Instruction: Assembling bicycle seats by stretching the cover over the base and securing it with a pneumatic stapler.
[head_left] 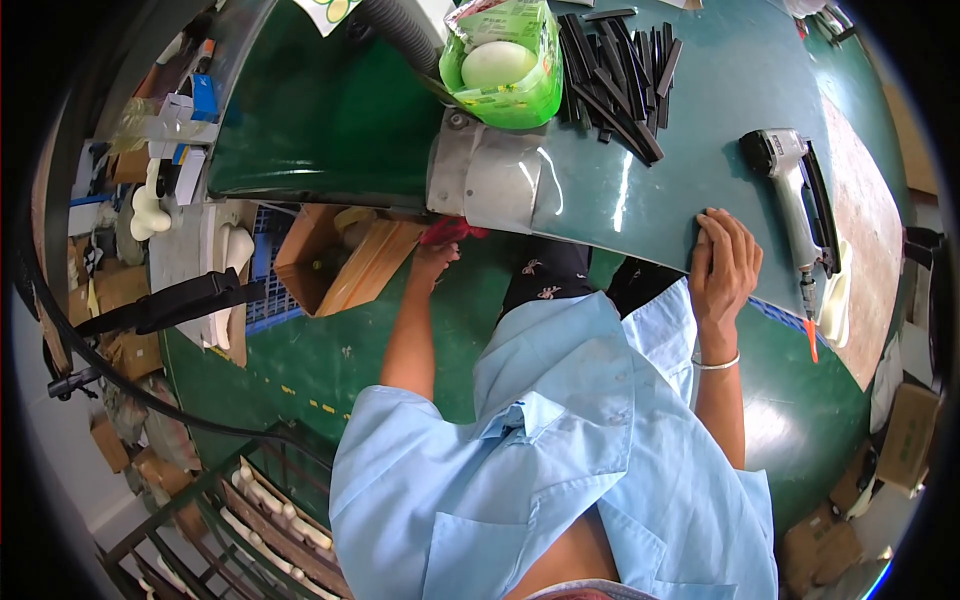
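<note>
Left hand: my left hand [434, 262] reaches down below the counter [700, 90] edge, and its fingers close on a bit of red cloth [452, 231]; how firmly they pinch it I cannot tell, since the counter's metal corner bracket [490, 180] sits just above and hides part of them.

Right hand: my right hand [724, 262] lies flat on the near edge of the counter, fingers spread a little and holding nothing.

Key relation: the nail gun [795, 195] lies just to the outer side of my right fingers, near but not touching. Its long axis runs roughly along the line of my fingers, head away from me, handle and magazine toward me. The right hand is far nearer to it than the left.

Black strips: a loose pile of black strips [620, 75] lies well beyond my right fingers, further up the counter, mostly pointing away from me.

Green bag: a clear green bag [505, 65] stands beyond my left fingers on the counter; inside it is a pale rounded lump.

Cardboard box: an open cardboard box [335, 260] sits on the floor just beside my left fingers; its contents are too dark to make out.
</note>
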